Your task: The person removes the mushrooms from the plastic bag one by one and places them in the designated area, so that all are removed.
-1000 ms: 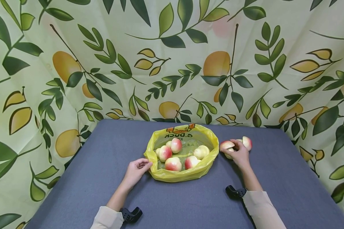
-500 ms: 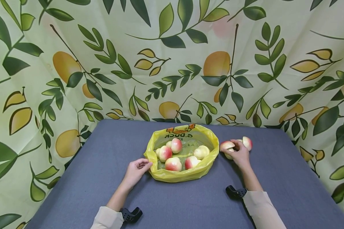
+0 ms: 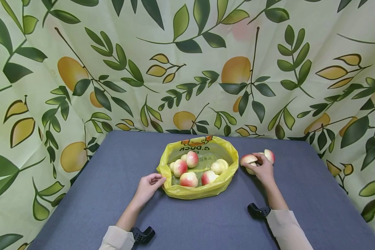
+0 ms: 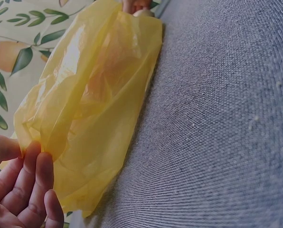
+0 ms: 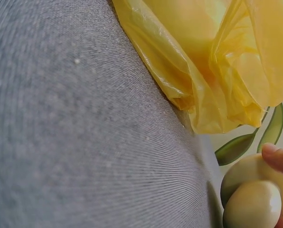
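A yellow plastic bag (image 3: 190,193) stands with its mouth spread wide on the table. Several red-and-cream peaches (image 3: 189,179) lie inside it. At the bag's left rim my left hand (image 3: 148,187) pinches the plastic between thumb and fingertips, as the left wrist view also shows. To the right of the bag, my right hand (image 3: 262,170) holds a red-and-cream peach (image 3: 247,159) with thumb and fingers. A smaller pale round shape (image 5: 253,205) sits against that peach in the right wrist view; whether it is a separate fruit I cannot tell.
Just behind my right hand lies another peach (image 3: 269,156), partly hidden, with a pale piece beside it. A blue-grey cloth (image 3: 90,194) covers the table. At the table's back hangs a leaf-and-fruit patterned curtain (image 3: 187,86).
My right hand and the peach it holds have shifted very slightly to the right. The left hand and the bag stay where they were.
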The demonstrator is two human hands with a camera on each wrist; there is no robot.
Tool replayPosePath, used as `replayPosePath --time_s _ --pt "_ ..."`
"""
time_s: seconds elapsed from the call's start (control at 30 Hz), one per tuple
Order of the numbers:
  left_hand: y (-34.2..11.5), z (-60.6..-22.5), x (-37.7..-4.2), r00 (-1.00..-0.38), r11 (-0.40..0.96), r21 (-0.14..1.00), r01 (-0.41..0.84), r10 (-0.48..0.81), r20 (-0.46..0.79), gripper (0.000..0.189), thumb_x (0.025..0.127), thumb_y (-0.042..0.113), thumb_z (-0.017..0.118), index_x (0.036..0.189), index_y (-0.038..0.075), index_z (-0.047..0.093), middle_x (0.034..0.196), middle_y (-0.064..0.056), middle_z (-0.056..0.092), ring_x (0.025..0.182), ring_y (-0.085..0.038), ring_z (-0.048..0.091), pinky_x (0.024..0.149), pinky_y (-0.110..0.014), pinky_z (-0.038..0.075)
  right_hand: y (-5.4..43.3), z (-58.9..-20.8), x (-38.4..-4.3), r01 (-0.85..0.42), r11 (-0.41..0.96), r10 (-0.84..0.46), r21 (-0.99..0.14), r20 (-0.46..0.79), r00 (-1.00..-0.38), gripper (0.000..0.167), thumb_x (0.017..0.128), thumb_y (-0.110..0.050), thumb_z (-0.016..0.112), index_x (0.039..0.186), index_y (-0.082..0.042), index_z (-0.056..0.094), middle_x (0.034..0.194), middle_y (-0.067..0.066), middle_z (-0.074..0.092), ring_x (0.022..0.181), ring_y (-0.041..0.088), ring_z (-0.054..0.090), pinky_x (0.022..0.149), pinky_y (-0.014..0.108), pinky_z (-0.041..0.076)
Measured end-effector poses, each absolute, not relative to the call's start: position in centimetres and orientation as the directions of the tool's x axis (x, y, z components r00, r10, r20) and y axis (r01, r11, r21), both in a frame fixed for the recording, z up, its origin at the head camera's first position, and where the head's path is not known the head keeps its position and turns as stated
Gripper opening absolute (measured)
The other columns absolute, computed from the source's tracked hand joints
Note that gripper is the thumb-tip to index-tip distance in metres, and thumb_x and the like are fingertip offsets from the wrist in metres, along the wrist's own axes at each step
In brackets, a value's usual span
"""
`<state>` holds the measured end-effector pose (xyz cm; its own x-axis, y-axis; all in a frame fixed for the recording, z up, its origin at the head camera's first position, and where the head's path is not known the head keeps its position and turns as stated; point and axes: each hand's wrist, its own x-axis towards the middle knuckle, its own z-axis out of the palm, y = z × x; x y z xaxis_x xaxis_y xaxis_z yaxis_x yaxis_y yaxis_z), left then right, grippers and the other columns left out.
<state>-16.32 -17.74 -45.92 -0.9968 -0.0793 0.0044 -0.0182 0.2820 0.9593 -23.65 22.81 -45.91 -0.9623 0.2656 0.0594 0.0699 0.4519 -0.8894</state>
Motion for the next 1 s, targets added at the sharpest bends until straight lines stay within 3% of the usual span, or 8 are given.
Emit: replayPosePath --time_s 0.4,1.0 --pt "-17.8 -46.1 -16.3 -0.997 0.295 0.956 -0.003 -0.077 0.020 0.017 0.086 0.007 0.070 0.094 -0.008 0.067 0.085 -0.017 0.071 0.070 -0.002 0.062 0.066 -0.016 0.052 22.8 -45.6 -23.5 0.029 0.453 0.290 -0.891 0.117 -0.950 0.056 0.076 -0.006 0.079 0.125 0.006 0.055 0.126 0.026 0.058 0.079 -0.020 0.040 0.075 -0.005 0.035" --pt "-17.8 -46.0 -16.2 -0.997 0.293 0.956 -0.003 -0.074 0.020 0.017 0.086 0.006 0.069 0.094 -0.009 0.067 0.086 -0.018 0.071 0.070 -0.002 0.062 0.065 -0.015 0.051 22.9 -44.3 -22.8 0.043 0.474 0.255 -0.880 0.091 -0.963 0.061 0.077 -0.010 0.080 0.130 0.004 0.052 0.134 0.024 0.055 0.085 -0.024 0.037 0.078 -0.008 0.031"
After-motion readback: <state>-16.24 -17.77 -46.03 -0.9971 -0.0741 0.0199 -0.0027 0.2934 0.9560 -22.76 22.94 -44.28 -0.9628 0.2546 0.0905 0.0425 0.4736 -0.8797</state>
